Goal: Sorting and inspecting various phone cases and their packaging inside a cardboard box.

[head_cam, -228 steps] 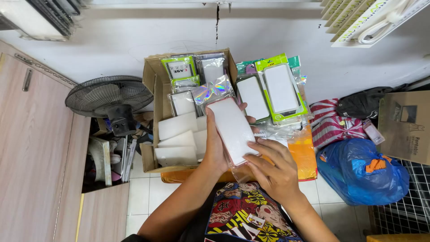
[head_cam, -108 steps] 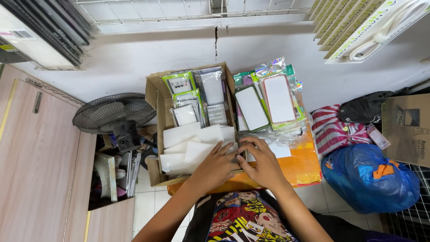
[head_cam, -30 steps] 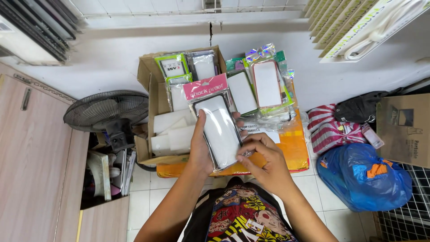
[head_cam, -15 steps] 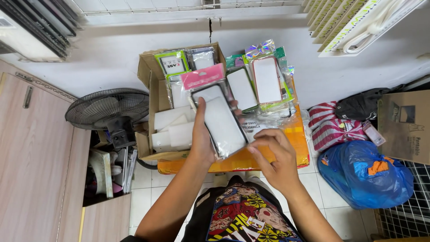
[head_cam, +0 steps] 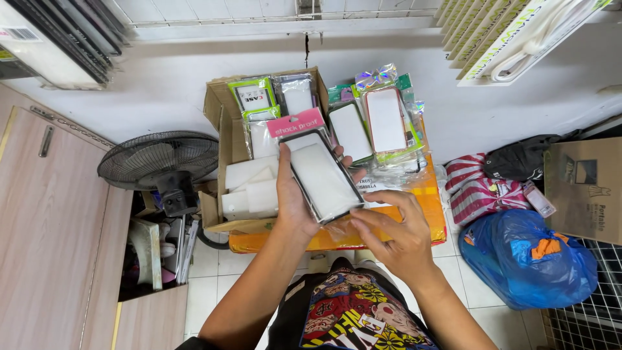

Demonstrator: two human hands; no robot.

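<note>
Head view: left hand grips 1 packaged phone case above the cardboard box, right hand fingers pinching its lower edge; packaged cases remain in the box.

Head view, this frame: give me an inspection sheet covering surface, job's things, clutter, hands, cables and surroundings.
Surface: orange-topped stand on a white tiled floor, mostly covered.
Job's things: packaged phone case with pink header card, held tilted above the cardboard box.
Clutter: box holds more packets and white inserts; clear-bagged cases stacked to its right.
Hands: left hand grips the packet's left edge; right hand pinches its lower end.
Cables: nothing seen on the stand; a white cord in a hanging packet at top right.
Surroundings: floor fan, wooden cabinet, blue plastic bag, striped bag.
</note>
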